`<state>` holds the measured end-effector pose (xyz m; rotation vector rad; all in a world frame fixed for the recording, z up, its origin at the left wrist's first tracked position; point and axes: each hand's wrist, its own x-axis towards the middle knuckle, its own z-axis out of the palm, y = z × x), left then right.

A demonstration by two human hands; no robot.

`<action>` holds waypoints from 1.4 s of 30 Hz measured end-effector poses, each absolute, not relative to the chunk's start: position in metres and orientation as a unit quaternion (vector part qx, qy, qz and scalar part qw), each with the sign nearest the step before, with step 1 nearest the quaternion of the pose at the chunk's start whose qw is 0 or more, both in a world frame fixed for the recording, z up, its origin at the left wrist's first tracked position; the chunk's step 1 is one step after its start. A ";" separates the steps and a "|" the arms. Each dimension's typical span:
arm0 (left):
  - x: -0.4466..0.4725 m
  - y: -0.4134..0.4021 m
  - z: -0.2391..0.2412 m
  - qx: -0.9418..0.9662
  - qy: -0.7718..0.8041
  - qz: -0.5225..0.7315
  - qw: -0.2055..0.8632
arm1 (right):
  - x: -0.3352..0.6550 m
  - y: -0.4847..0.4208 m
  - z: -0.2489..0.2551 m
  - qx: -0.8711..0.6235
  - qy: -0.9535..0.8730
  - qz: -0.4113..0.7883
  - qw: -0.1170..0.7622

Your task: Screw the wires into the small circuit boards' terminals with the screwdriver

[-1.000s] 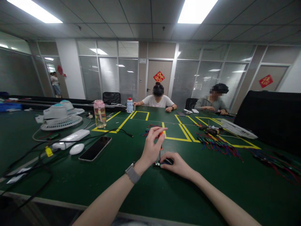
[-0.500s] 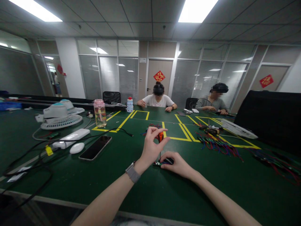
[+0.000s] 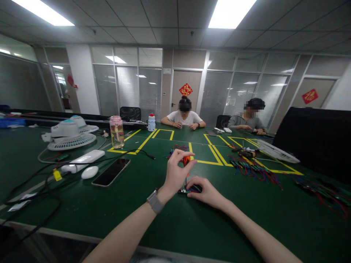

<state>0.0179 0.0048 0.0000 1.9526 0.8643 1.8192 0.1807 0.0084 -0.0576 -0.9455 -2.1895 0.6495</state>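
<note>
My left hand (image 3: pixel 175 171), with a grey watch on the wrist, pinches the orange handle of a small screwdriver (image 3: pixel 187 161) held upright. Its thin shaft points down onto a small dark part with green and red bits (image 3: pixel 185 191) on the green table (image 3: pixel 192 226). My right hand (image 3: pixel 206 190) lies flat-fingered over that part and presses it to the table, fingers closed around it. A bundle of coloured wires (image 3: pixel 175 149) lies just beyond the screwdriver.
A black phone (image 3: pixel 111 172), a white mouse (image 3: pixel 89 172), a white power strip (image 3: pixel 82 160), black cables and two white fans (image 3: pixel 68 137) lie left. A pink-capped bottle (image 3: pixel 116 131) stands behind. More coloured wires (image 3: pixel 252 170) and a keyboard (image 3: pixel 276 150) lie right. Two people sit opposite.
My left fingers have shifted round the screwdriver handle, thumb and forefinger closing again on it. My right hand has stayed on the small part.
</note>
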 end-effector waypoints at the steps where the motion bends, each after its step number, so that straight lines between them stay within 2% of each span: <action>1: 0.017 0.005 0.001 0.688 0.308 0.635 0.168 | 0.181 0.009 -0.058 -0.359 -0.837 0.248 0.329; 5: 0.018 0.008 -0.001 0.690 0.290 0.630 0.207 | 0.181 0.009 -0.059 -0.357 -0.840 0.245 0.327; 11: 0.023 0.012 -0.005 0.648 0.260 0.628 0.343 | 0.181 0.008 -0.056 -0.361 -0.840 0.247 0.321; 14: 0.022 0.010 -0.003 0.649 0.267 0.637 0.319 | 0.181 0.008 -0.056 -0.362 -0.840 0.246 0.319; 20: 0.018 0.005 0.002 0.691 0.306 0.633 0.170 | 0.181 0.010 -0.060 -0.367 -0.836 0.242 0.328; 25: 0.018 0.005 0.002 0.703 0.291 0.617 0.199 | 0.181 0.011 -0.061 -0.364 -0.840 0.236 0.326; 31: 0.021 0.010 -0.004 0.675 0.258 0.607 0.331 | 0.181 0.009 -0.059 -0.357 -0.842 0.239 0.327; 33: 0.022 0.010 -0.004 0.669 0.256 0.605 0.346 | 0.180 0.009 -0.059 -0.355 -0.842 0.241 0.328; 42: 0.018 0.004 0.002 0.701 0.303 0.616 0.191 | 0.181 0.010 -0.059 -0.350 -0.844 0.245 0.326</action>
